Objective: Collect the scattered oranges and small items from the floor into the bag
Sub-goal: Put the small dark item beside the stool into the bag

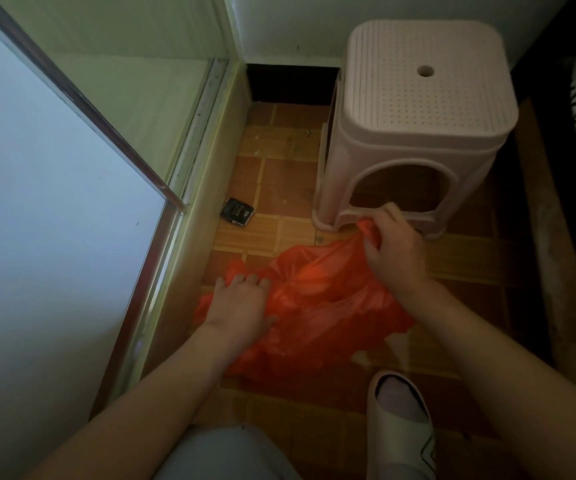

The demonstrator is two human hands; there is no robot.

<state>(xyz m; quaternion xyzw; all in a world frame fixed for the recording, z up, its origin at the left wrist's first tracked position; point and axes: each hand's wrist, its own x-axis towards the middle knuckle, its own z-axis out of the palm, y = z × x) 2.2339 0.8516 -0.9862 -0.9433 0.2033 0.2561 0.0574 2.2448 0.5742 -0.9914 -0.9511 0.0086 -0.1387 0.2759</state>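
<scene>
An orange plastic bag (317, 306) lies crumpled on the tiled floor in the middle of the head view. My right hand (392, 245) is shut on the bag's upper handle and lifts it by the stool's foot. My left hand (241, 299) rests on the bag's left edge with fingers curled over the plastic. A small black packet (237, 212) with white lettering lies on the floor by the door sill, beyond the bag to the left. No oranges show; what is inside the bag is hidden.
A pale pink plastic stool (414, 133) stands right behind the bag. A sliding glass door (54, 188) and its raised sill run along the left. My slippered foot (401, 424) is at the bottom right. A dark edge borders the right side.
</scene>
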